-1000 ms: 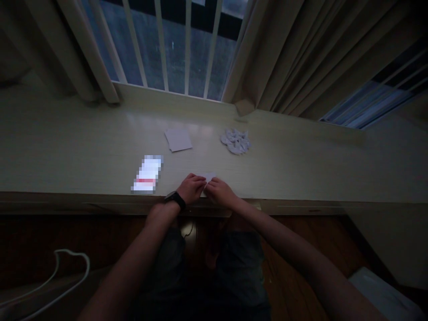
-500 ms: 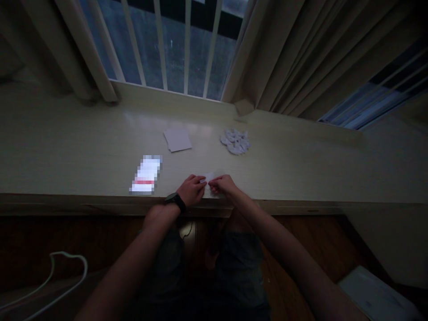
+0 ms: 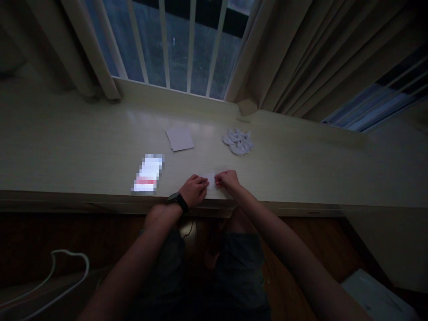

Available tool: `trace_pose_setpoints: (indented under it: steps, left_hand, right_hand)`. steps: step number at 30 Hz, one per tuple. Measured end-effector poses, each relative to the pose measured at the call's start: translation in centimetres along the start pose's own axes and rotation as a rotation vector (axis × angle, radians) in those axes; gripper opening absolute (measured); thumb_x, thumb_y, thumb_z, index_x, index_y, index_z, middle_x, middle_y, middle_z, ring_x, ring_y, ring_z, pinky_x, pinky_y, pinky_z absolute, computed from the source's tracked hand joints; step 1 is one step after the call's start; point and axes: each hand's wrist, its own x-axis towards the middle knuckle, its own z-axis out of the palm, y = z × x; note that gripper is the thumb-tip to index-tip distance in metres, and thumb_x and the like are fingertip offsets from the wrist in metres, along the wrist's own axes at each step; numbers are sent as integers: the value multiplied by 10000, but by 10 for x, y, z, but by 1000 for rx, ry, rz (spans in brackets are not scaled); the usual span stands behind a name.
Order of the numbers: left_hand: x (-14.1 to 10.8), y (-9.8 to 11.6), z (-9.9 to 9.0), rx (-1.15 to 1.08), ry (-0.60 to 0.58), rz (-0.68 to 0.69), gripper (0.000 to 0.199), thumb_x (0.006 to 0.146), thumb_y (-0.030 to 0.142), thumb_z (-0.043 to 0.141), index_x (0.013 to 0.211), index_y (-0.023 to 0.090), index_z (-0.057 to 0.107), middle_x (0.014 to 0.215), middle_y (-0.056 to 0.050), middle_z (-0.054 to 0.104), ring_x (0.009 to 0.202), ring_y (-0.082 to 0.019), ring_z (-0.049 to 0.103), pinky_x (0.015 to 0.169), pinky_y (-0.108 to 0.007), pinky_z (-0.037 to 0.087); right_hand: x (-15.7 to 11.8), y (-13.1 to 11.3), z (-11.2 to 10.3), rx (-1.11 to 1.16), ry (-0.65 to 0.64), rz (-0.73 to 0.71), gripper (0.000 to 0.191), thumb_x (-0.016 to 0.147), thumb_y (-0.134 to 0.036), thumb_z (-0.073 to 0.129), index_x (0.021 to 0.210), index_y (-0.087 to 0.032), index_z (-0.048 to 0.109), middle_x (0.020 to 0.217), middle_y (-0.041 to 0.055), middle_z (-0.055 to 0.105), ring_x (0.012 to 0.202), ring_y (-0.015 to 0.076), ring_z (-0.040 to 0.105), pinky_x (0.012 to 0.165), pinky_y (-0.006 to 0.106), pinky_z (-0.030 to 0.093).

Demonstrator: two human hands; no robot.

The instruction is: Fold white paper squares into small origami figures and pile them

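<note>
Near the front edge of the pale ledge [image 3: 294, 169], a small white piece of paper [image 3: 210, 180] lies between my two hands. My left hand [image 3: 195, 189], with a dark watch on its wrist, is closed with its fingertips on the paper's left side. At the right side of the paper, my right hand [image 3: 228, 180] is closed in a pinch on its edge. The fingers hide part of the paper, and its folds are too dim to make out.
Behind my hands lie a stack of square paper sheets [image 3: 180, 139] and a cluster of crumpled or folded white paper pieces [image 3: 238, 142]. A lit phone [image 3: 148, 174], blurred out, is to the left. Curtains [image 3: 294, 58] and a barred window stand at the back.
My right hand has moved a little to the right, away from the left, and more of the white paper shows between them. The left hand stays nearly in place.
</note>
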Motion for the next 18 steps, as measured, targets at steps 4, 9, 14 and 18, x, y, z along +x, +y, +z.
trace_pose_setpoints:
  steps: [4,9,14,18]
  left_hand:
    - [0,0,1,1,2,1,297,827,186,486,1062,174,669,1066,-98,637,966,-216,525,901,-411,443]
    - [0,-1,4,-21,7,-15,287,819,185,502,1048,196,673,1062,-86,642,944,-213,536,883,-426,443]
    - [0,-3,6,-34,15,-21,281,818,185,510,1046,205,672,1080,-78,645,944,-210,533,878,-429,445]
    - [0,-2,5,-40,29,-17,282,815,173,506,1039,198,677,1082,-70,649,940,-208,530,884,-415,447]
  right_hand:
    - [-14,-1,4,58,-64,113,72,703,-125,590,646,-93,620,524,51,611,435,139,566,463,244,479]
    - [-44,0,13,47,-165,100,89,654,-145,597,569,-134,625,416,11,581,365,109,517,409,197,435]
    - [-53,1,17,62,-192,105,80,645,-137,597,569,-137,622,411,9,581,371,108,526,406,187,438]
    - [-34,-3,10,117,-169,135,82,647,-116,579,569,-133,599,428,21,583,379,128,546,397,208,453]
